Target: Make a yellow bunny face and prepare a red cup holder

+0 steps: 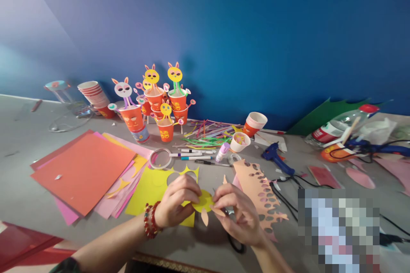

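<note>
A yellow paper disc [203, 201] is pinched between the fingertips of my left hand [179, 198]. One small peach paper ear shape [205, 218] sticks out from the disc's lower edge. My right hand [237, 210] is closed at the disc's right side, with a second peach paper ear shape [218, 211] between its fingers. Under my left hand lies a yellow paper sheet [145, 192] with round holes cut in it. Beside my right hand is a peach paper sheet [253, 179] full of cut-out holes. Part of a black loop [236, 245] shows below my right hand.
Red paper cups with paper rabbit heads [133, 117] stand at the back. Coloured paper sheets [86, 170] lie left. Pens [195, 158], a tape roll [160, 158], a glue stick [223, 152] and pipe cleaners [208, 136] lie ahead. A blue glue gun [277, 158] with its cable lies right.
</note>
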### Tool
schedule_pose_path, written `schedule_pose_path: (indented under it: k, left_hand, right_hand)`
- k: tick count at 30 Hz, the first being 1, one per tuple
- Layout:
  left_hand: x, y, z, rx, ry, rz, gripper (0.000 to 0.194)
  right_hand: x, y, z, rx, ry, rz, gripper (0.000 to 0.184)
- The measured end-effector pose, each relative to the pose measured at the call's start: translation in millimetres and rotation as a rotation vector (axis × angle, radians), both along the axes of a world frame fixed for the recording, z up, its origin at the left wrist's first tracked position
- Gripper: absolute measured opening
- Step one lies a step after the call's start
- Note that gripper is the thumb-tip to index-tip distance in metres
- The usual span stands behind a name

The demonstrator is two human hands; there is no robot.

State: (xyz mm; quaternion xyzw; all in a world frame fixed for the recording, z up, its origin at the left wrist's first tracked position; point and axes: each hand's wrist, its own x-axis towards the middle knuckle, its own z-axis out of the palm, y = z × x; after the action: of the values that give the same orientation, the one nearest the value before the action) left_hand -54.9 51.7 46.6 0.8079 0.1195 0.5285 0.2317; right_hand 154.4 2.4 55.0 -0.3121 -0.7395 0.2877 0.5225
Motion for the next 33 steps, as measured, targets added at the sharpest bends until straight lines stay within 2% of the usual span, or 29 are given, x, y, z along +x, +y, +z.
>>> schedule_pose_path:
  k: [12,24,33]
  left_hand:
    - [-1.0,-0.5,-1.3,-0.004,0.010,-0.005,0.007]
    - [2.2,-2.3,2.0,-0.008,-0.028,0.011,0.008]
    - [2.7,-2.6,1.2,-0.011,-0.033,0.009,0.010]
  right_hand:
    - [-1.4,1.7,2.4,0.049,-0.046,0.003,0.026]
    - [-3.2,0.3,1.0,0.111,-0.081,-0.067,0.029]
    - [-2.1,-1.1,-1.4,0.093,-0.078,-0.047,0.029]
